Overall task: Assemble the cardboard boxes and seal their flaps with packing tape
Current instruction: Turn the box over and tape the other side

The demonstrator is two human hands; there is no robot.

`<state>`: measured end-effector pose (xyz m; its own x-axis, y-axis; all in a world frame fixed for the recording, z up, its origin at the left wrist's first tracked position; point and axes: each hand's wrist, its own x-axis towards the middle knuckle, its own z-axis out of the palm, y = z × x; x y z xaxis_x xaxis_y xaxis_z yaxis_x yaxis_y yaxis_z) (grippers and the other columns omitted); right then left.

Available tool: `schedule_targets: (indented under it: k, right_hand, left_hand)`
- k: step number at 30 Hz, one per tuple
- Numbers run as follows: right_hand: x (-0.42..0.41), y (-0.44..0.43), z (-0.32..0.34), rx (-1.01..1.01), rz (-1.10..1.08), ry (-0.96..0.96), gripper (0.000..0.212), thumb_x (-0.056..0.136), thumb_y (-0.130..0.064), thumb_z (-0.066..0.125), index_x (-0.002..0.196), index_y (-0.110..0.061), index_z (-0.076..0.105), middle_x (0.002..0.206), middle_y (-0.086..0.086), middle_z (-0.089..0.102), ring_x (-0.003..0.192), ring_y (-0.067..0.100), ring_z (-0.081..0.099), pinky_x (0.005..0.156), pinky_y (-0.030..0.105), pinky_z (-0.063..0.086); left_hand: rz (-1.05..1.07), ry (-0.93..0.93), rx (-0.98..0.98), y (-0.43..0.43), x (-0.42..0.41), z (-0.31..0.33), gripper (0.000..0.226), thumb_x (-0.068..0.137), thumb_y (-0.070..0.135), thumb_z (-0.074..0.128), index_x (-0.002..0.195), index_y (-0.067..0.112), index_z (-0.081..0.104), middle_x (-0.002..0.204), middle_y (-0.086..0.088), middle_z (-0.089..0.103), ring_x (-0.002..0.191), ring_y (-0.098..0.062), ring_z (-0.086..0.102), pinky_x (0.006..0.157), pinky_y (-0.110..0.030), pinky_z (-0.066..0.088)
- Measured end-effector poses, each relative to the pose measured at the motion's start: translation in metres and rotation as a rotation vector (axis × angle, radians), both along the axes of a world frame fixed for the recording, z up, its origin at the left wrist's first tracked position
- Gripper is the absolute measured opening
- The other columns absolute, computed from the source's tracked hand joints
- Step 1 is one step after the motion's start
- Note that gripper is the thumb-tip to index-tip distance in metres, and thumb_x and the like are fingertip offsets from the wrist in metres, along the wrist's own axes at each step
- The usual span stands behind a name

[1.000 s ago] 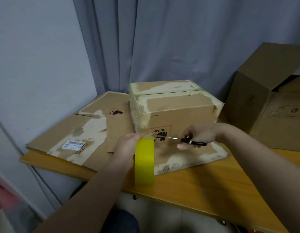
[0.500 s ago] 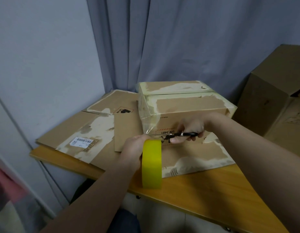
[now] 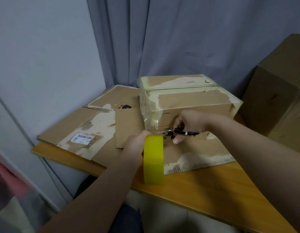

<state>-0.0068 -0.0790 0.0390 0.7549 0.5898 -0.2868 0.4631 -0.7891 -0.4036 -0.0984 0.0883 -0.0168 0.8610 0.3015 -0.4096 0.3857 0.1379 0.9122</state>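
Your left hand (image 3: 135, 146) curls round the yellow tape roll (image 3: 153, 159), stretching a clear strip (image 3: 151, 122) from the taped box (image 3: 193, 102), which sits on flattened cartons (image 3: 99, 125) at the back of the wooden table (image 3: 213, 190); your right hand (image 3: 188, 122) grips the scissors (image 3: 181, 132), blades across that strip. Hold it taut, snip square close to the roll, then smooth the tail down. You have one roll, one pair of scissors, one taped box, at least two flat cartons, one large carton (image 3: 277, 101) at the right

Closed, scuffed cardboard box (image 3: 193, 101) sits on flattened cardboard (image 3: 127, 128); strip from yellow tape roll (image 3: 153, 158) reaches its corner.
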Motion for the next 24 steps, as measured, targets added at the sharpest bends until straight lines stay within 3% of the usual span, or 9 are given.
schedule_targets:
  k: [3, 6, 9, 12, 14, 18, 21, 23, 24]
  right_hand:
    - [-0.005, 0.0, -0.002, 0.004, -0.013, 0.011, 0.031, 0.067, -0.04, 0.083, 0.082, -0.016, 0.07, 0.049, -0.007, 0.055, 0.043, 0.009, 0.05, 0.048, 0.023, 0.046]
    - [-0.012, -0.001, -0.006, -0.018, 0.003, 0.035, 0.039, 0.072, -0.047, 0.076, 0.087, -0.012, 0.067, 0.054, -0.003, 0.056, 0.045, 0.008, 0.052, 0.052, 0.023, 0.046]
    - [-0.02, -0.008, -0.022, -0.045, 0.017, 0.032, 0.063, 0.065, -0.068, 0.064, 0.094, -0.012, 0.061, 0.084, 0.002, 0.061, 0.079, 0.016, 0.058, 0.073, 0.03, 0.046]
    - [-0.031, -0.021, -0.043, 0.057, -0.048, 0.072, 0.085, 0.055, -0.083, 0.063, 0.108, -0.017, 0.058, 0.115, 0.004, 0.06, 0.106, 0.022, 0.056, 0.096, 0.039, 0.045]
    - [-0.043, -0.033, -0.052, 0.067, -0.107, 0.092, 0.074, 0.065, -0.073, 0.066, 0.114, -0.018, 0.055, 0.115, 0.001, 0.059, 0.105, 0.019, 0.055, 0.091, 0.032, 0.045]
    - [-0.06, -0.062, -0.063, 0.143, -0.332, 0.028, 0.068, 0.066, -0.07, 0.062, 0.107, -0.017, 0.057, 0.1, 0.001, 0.06, 0.092, 0.019, 0.056, 0.079, 0.033, 0.046]
    - [-0.062, -0.099, -0.077, 0.253, -0.721, -0.062, 0.049, 0.081, -0.042, 0.072, 0.111, -0.01, 0.051, 0.104, 0.01, 0.058, 0.089, 0.025, 0.055, 0.076, 0.038, 0.046]
    - [-0.066, -0.129, -0.085, 0.237, -0.984, -0.05, 0.049, 0.086, -0.027, 0.069, 0.119, -0.003, 0.041, 0.112, 0.018, 0.054, 0.098, 0.032, 0.055, 0.078, 0.041, 0.046]
    - [-0.069, -0.144, -0.087, 0.199, -1.09, -0.038, 0.055, 0.085, -0.029, 0.07, 0.121, -0.002, 0.038, 0.115, 0.02, 0.052, 0.104, 0.035, 0.054, 0.08, 0.042, 0.045]
  left_hand:
    - [0.005, -0.025, -0.006, -0.001, -0.004, -0.001, 0.024, 0.087, 0.028, 0.062, 0.098, 0.007, 0.065, 0.079, -0.008, 0.06, 0.066, -0.018, 0.057, 0.053, -0.024, 0.044]
    - [0.007, -0.139, -0.099, -0.005, -0.011, -0.003, 0.01, 0.091, 0.018, 0.056, 0.091, 0.008, 0.06, 0.078, -0.005, 0.059, 0.066, -0.017, 0.057, 0.063, -0.028, 0.049]
    - [0.013, -0.197, -0.018, -0.01, -0.023, -0.001, 0.014, 0.092, 0.023, 0.059, 0.079, 0.018, 0.06, 0.074, 0.001, 0.058, 0.064, -0.011, 0.055, 0.05, -0.018, 0.047]
    - [0.011, -0.297, 0.031, -0.015, -0.035, -0.004, 0.012, 0.092, 0.023, 0.059, 0.08, 0.021, 0.06, 0.075, 0.003, 0.059, 0.058, -0.004, 0.056, 0.036, -0.008, 0.038]
    - [0.047, -0.35, 0.069, -0.018, -0.039, -0.007, 0.008, 0.093, 0.023, 0.059, 0.086, 0.02, 0.063, 0.08, 0.002, 0.063, 0.06, -0.002, 0.058, 0.043, -0.009, 0.043]
    - [0.031, -0.438, 0.103, -0.031, -0.049, -0.01, 0.007, 0.092, 0.026, 0.059, 0.087, 0.023, 0.063, 0.082, 0.008, 0.065, 0.077, -0.01, 0.06, 0.07, -0.027, 0.051]
    - [-0.068, -0.562, 0.121, -0.053, -0.052, -0.009, 0.008, 0.091, 0.023, 0.061, 0.084, 0.023, 0.062, 0.09, 0.007, 0.068, 0.087, -0.009, 0.062, 0.077, -0.023, 0.049]
    - [-0.156, -0.628, 0.112, -0.072, -0.048, -0.007, 0.008, 0.092, 0.022, 0.061, 0.084, 0.024, 0.062, 0.095, 0.004, 0.068, 0.09, -0.008, 0.062, 0.08, -0.024, 0.048]
    - [-0.212, -0.651, 0.092, -0.083, -0.044, -0.005, 0.008, 0.092, 0.022, 0.06, 0.085, 0.025, 0.061, 0.094, 0.005, 0.067, 0.088, -0.006, 0.061, 0.08, -0.026, 0.048]
